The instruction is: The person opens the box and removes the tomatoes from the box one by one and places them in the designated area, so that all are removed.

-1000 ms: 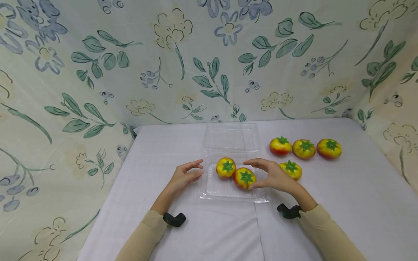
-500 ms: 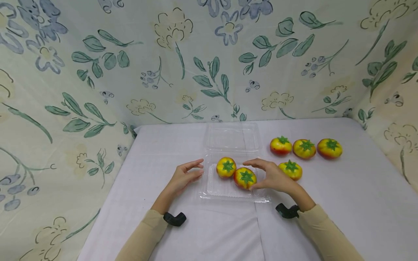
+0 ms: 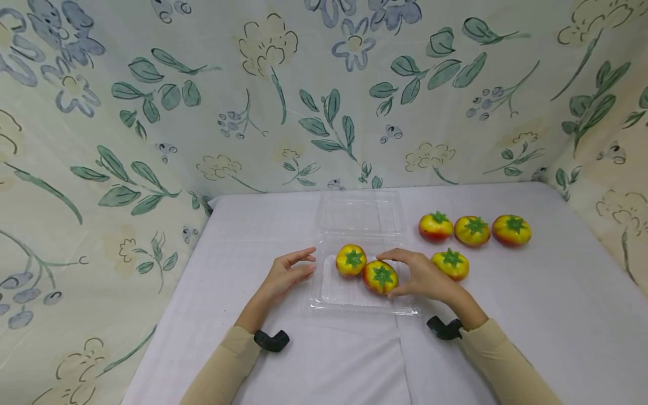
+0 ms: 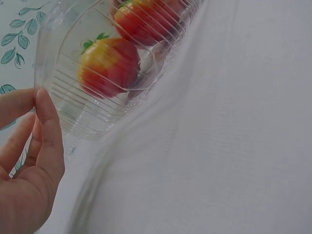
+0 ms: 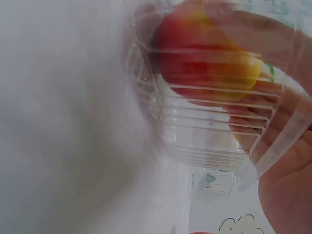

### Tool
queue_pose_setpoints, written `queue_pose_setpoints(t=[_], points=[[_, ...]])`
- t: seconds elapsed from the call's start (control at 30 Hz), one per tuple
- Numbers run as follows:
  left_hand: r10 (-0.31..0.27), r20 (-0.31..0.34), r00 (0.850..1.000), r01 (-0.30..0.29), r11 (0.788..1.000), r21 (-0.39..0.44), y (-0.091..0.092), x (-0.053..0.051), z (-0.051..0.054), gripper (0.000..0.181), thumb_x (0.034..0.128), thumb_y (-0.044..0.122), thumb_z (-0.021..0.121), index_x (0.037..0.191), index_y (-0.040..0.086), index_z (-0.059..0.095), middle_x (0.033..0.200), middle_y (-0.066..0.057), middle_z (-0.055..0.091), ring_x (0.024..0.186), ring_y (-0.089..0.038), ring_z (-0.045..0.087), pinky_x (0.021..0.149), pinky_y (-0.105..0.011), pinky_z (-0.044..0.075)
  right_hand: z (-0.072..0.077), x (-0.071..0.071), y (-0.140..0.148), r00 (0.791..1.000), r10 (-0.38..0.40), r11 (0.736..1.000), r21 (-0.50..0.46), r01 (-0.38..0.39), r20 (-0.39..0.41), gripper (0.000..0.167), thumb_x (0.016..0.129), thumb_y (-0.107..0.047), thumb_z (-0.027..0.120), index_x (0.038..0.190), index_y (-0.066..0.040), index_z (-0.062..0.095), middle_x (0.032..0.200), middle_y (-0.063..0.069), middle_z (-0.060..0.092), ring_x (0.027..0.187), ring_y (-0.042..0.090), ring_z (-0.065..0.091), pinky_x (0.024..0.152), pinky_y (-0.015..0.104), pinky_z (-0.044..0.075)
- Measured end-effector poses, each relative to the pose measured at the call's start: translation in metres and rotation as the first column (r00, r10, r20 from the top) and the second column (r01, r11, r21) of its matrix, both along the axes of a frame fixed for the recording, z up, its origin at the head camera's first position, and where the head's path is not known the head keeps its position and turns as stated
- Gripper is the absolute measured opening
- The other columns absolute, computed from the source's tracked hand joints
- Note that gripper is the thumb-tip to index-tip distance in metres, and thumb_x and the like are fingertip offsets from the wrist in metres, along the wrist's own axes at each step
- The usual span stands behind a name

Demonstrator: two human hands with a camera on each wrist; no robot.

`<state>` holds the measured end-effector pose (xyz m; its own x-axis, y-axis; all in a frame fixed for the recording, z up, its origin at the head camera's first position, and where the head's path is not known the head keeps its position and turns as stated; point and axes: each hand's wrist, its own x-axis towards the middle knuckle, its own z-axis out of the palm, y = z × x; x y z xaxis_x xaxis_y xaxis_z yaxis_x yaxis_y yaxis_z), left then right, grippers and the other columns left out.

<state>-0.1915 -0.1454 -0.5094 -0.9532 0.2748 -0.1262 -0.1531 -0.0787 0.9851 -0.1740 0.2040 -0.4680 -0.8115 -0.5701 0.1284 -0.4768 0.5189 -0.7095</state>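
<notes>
A clear plastic clamshell container lies unfolded on the table, its lid flat toward the back. Inside its base sit two yellow-red tomatoes with green star-shaped tops: a left tomato and, touching it, a right tomato. My right hand reaches over the container's right side and holds the right tomato between thumb and fingers. At the left side, my left hand pinches the container's rim with thumb and fingertip, plainer in the left wrist view, where the tomato shows through the ribbed wall.
Right of the container, three tomatoes stand in a back row, among them the middle tomato. Another tomato lies in front of them, partly behind my right hand. A white cloth covers the table; a floral curtain hangs behind it.
My right wrist has shifted very slightly left, with the fingers still at the right tomato. The left hand, container and other tomatoes stay where they were.
</notes>
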Motion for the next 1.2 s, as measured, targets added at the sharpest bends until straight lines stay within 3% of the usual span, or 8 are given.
queue_pose_setpoints(t=[0.47,1.2], points=[[0.014,0.024,1.0,-0.014,1.0,-0.003,-0.0011,0.0013,-0.0004,0.047,0.0914,0.0,0.07,0.138,0.001,0.059,0.115,-0.01,0.061,0.086,-0.011,0.065,0.083,-0.025,0.057,-0.0017,0.0012,0.0004,1.0,0.012,1.0,-0.012,-0.012,-0.007,0.069,0.067,-0.016,0.094,0.129,-0.012,0.065,0.13,0.001,0.063,0.124,0.029,0.054,0.104,0.054,0.044],[0.001,-0.003,1.0,-0.001,1.0,0.004,-0.0007,0.0002,-0.0004,0.05,0.091,-0.001,0.07,0.139,-0.002,0.056,0.115,-0.011,0.061,0.087,-0.011,0.065,0.083,-0.026,0.058,-0.0033,0.0009,0.0032,0.999,0.006,0.999,-0.053,-0.007,-0.035,0.069,0.068,-0.019,0.094,0.131,-0.015,0.065,0.131,-0.002,0.062,0.125,0.027,0.053,0.104,0.057,0.044]])
